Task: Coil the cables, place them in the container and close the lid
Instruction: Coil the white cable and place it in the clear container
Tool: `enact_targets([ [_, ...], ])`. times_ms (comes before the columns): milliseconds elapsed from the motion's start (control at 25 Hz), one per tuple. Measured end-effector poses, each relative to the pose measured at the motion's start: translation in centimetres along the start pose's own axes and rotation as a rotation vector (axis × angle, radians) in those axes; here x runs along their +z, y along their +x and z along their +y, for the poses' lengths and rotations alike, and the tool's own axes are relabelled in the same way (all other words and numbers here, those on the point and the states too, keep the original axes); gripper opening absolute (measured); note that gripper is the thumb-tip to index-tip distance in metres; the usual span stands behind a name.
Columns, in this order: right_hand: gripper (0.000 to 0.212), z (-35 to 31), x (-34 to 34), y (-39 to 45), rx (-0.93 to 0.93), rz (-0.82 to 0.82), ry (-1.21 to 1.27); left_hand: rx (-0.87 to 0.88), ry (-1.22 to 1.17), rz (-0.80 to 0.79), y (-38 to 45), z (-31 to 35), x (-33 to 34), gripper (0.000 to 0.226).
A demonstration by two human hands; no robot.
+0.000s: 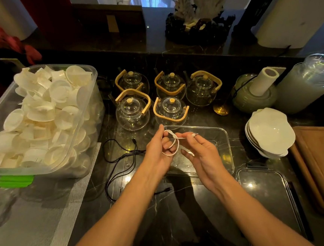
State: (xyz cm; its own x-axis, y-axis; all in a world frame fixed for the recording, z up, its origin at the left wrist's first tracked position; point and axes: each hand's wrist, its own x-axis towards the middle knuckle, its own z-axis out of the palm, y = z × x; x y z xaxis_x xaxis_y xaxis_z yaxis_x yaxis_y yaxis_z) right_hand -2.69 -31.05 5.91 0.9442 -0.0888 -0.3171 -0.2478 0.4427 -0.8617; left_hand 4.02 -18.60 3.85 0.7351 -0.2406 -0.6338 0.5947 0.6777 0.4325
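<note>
Both hands over the dark marble desk (165,216), working the white cable (173,144). Left hand (159,152) has fingers curled through a small loop of it, closed on the coil. Right hand (201,154) pinches the cable just behind its connector end, other fingers loosely spread. Cable is held in the air above the near-left part of the clear container (224,137), which sits open on the desk. Its lid (269,195) lies flat just to the right and nearer. Black cable (120,165) sprawls uncoiled on the desk left of the hands. Glass teapots (133,113) sit behind the container, a plastic bin of white cups (39,121) far left, stacked white bowls (269,131) right.
</note>
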Motion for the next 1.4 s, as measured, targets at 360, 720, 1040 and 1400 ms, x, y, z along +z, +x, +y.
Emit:
enact_targets([
  [360,0.025,-0.8,0.2,1.1,0.269,0.111,0.194,0.125,0.364,0.110,-2.2,-0.1,1.7,0.037],
  [720,0.013,-1.0,-0.5,1.8,0.334,0.020,0.027,0.337,0.734,0.052,-2.5,0.2,2.1,0.033],
  [1040,0.022,-0.8,-0.4,1.5,0.224,-0.077,-0.038,0.407,0.855,0.140,-1.9,-0.1,2.3,0.031],
  [1400,0.014,-0.7,0.4,0.8,0.086,-0.046,-0.101,0.021,0.789,0.003,-3.5,0.5,2.4,0.053],
])
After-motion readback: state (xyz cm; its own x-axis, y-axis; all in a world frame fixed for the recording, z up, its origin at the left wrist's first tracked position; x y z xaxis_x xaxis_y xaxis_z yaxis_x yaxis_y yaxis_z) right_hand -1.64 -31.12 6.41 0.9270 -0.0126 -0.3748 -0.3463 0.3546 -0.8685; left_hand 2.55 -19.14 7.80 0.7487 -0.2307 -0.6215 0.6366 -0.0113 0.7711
